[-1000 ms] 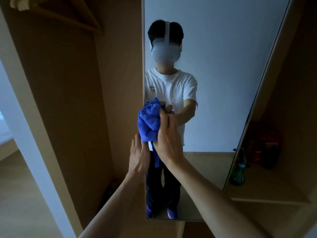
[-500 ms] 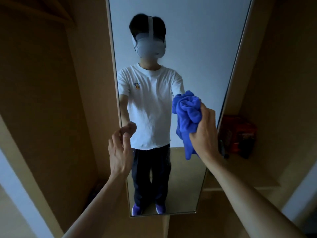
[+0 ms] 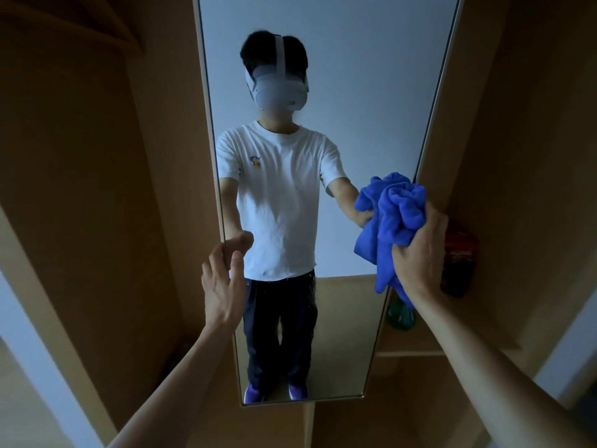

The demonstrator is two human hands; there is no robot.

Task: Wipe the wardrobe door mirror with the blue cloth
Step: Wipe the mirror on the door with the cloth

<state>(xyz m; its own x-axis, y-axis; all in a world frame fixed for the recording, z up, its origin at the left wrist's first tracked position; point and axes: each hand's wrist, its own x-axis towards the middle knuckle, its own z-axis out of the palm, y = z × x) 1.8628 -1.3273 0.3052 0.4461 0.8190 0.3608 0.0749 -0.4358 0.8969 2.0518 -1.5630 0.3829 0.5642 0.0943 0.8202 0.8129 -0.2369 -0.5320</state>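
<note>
Two bare hands reached toward a tall wardrobe door mirror framed in pale wood. At the left, the left hand lay with relaxed, nearly straight fingers against the mirror's left edge, holding nothing. The middle of the glass reflected the person in a white T-shirt. At the right, the right hand gripped a bunched blue cloth against the glass near its right edge. Beyond, a shelf held a red container and a green bottle

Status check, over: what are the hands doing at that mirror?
Right hand grips bunched blue cloth at right edge of mirror. Left hand open at its left edge. Red box, green bottle on shelf beside, off the glass.
</note>
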